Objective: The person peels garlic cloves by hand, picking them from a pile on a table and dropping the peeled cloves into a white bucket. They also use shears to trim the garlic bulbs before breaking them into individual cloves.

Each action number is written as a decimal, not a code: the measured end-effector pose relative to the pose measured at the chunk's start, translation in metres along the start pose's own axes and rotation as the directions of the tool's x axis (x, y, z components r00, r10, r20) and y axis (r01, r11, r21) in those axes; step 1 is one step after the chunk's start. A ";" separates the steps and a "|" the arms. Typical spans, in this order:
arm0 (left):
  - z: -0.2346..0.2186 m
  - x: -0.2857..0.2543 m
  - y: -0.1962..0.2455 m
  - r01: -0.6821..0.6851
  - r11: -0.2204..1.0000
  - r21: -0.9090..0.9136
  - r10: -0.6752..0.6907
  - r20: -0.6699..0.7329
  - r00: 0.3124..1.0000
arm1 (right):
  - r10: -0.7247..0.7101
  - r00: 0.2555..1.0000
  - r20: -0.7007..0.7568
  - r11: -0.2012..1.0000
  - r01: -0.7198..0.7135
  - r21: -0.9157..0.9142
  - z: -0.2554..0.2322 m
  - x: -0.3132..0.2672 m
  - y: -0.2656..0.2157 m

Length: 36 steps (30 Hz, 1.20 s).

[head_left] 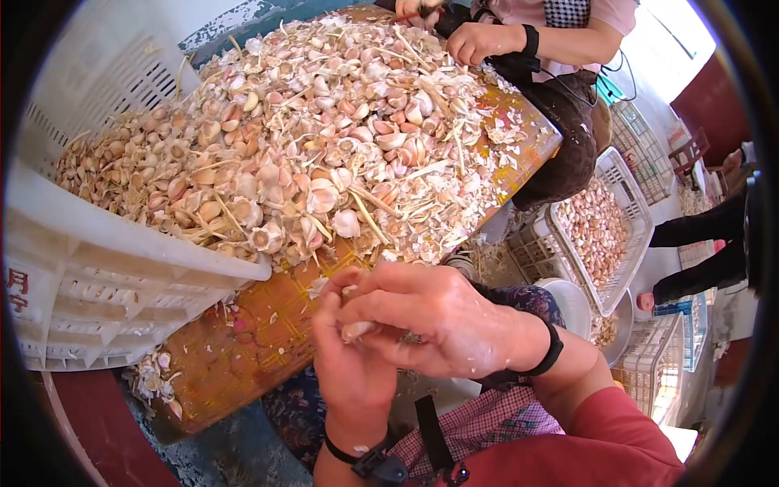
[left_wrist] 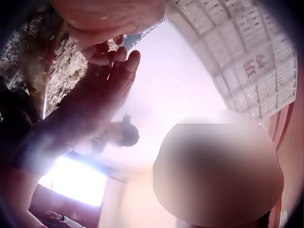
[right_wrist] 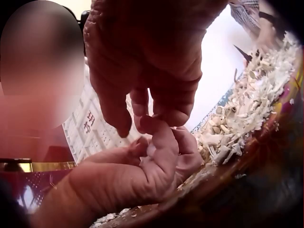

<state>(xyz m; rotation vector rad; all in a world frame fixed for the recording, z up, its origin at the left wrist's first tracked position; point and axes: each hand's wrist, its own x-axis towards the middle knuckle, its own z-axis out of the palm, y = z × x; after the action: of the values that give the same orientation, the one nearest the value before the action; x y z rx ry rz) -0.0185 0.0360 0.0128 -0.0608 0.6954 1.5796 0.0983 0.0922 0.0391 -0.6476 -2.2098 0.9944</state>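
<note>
In the head view both hands meet just in front of a heap of garlic (head_left: 324,138). My left hand (head_left: 357,377) comes up from below, fingers curled, gripping a pale garlic clove (head_left: 357,330). My right hand (head_left: 446,312) reaches in from the right and its fingertips pinch at the same clove. Another pale bit shows between the fingers higher up. In the right wrist view the right hand (right_wrist: 147,61) hangs above the curled left hand (right_wrist: 142,175), their fingertips meeting; the clove is mostly hidden there.
The heap lies on a patterned orange board (head_left: 243,357) beside a tipped white plastic crate (head_left: 122,268). Across it, another person's hands (head_left: 487,40) work at the heap. On the right stand a basket of cloves (head_left: 596,227), a white bucket (head_left: 568,304) and more crates (head_left: 653,357).
</note>
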 end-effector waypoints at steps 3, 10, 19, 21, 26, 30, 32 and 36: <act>-0.023 0.011 0.008 0.052 0.996 -0.068 -0.049 0.044 0.998 | 0.211 0.977 -0.014 0.952 -0.202 0.230 -0.016 0.009 0.004; -0.034 0.018 0.006 0.160 0.982 -0.096 -0.143 0.165 0.976 | -0.060 0.938 -0.340 0.875 -0.115 -0.470 -0.012 0.030 0.088; -0.008 0.004 -0.012 -0.250 0.893 0.374 0.221 0.119 0.968 | 0.471 0.877 -0.094 0.666 -0.284 0.689 -0.023 0.004 0.050; -0.007 0.005 -0.020 -0.427 0.790 0.440 0.381 0.193 0.904 | 0.422 0.905 -0.048 0.646 -0.263 0.716 -0.019 0.000 0.030; -0.001 -0.015 -0.003 -0.802 0.378 0.463 0.503 0.625 0.597 | -0.171 0.977 -0.129 0.981 0.181 0.070 -0.038 -0.014 -0.016; 0.044 -0.068 0.020 -0.697 0.717 0.020 0.364 0.842 0.399 | -0.600 0.732 -0.322 0.530 0.666 0.524 -0.039 -0.041 -0.052; 0.042 -0.083 0.004 -0.652 0.757 -0.048 0.459 0.749 0.478 | -0.493 0.780 -0.385 0.636 0.625 0.452 -0.026 -0.045 -0.082; 0.041 -0.079 -0.001 -0.637 0.762 -0.116 0.469 0.777 0.419 | -0.539 0.749 -0.385 0.685 0.656 0.317 -0.025 -0.044 -0.082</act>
<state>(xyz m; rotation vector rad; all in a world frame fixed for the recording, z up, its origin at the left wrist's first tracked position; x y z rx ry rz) 0.0094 -0.0155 0.0805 1.0869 0.1412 1.9255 0.1321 0.0272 0.1013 0.1694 -1.6812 0.9225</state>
